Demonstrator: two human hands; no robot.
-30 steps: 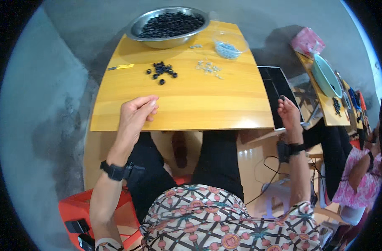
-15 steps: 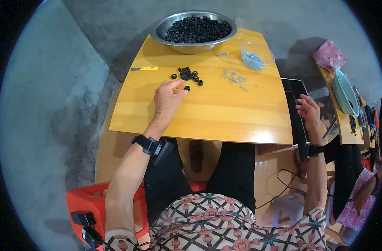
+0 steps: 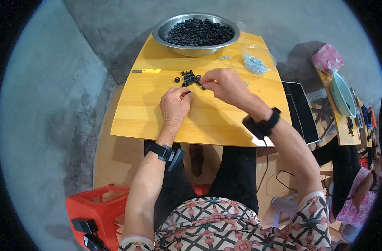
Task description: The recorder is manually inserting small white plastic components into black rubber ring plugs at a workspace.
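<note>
My left hand point(image 3: 175, 105) rests on the wooden table, thumb and forefinger closed on a small round black part point(image 3: 189, 93). Just beyond its fingertips lies a loose pile of small black round parts point(image 3: 190, 78), some showing a hole. My right hand point(image 3: 225, 85) reaches in from the right over the table, its fingertips pinched together beside the pile's right side. Whatever is between those fingertips is too small to make out. Small silvery metal pieces point(image 3: 246, 83) lie partly hidden behind this hand.
A steel basin point(image 3: 159, 35) full of black parts stands at the table's far edge. To its right is a clear plastic tub point(image 3: 264, 53) of silvery pieces. A yellow-handled cutter point(image 3: 151, 71) lies far left. Right of the table are a side bench with a turquoise basin point(image 3: 339, 96) and another person.
My right hand has swung in from beyond the table's right side to the black pile. The left hand has shifted slightly and now pinches a black part.
</note>
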